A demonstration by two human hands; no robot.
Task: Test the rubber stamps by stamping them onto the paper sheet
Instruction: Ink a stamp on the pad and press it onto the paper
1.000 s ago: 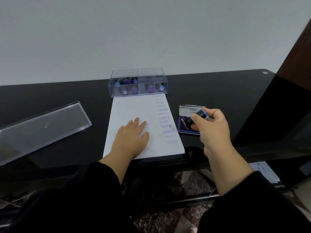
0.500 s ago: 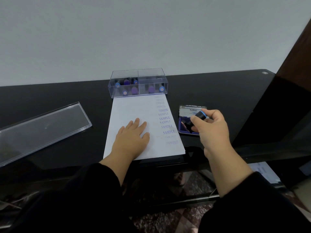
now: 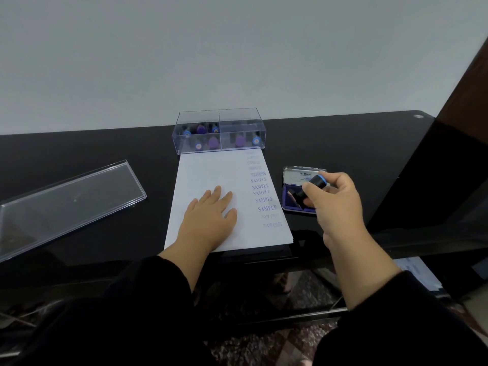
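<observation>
Sleeves (image 3: 137,307) in black fill the near edge, both forearms reaching out over the glossy black worktop (image 3: 356,143). Left hand (image 3: 208,220) lies flat on the paper sheet (image 3: 211,170), fingers (image 3: 217,192) straight and slightly spread, pressing it down. Just right of those fingers runs a column of purple prints, several reading SAMPLE; the top and bottom ones are too faint to read. Right hand (image 3: 335,204) pinches a black rubber stamp (image 3: 310,190) with a blue ring, tilted, its lower end over the open ink pad (image 3: 290,204); touching it, probably, hard to say. Beyond the left fingertips, a clear box (image 3: 237,120) of more stamps (image 3: 212,142) sits at the sheet's far edge. Well left, a clear lid (image 3: 66,199).
</observation>
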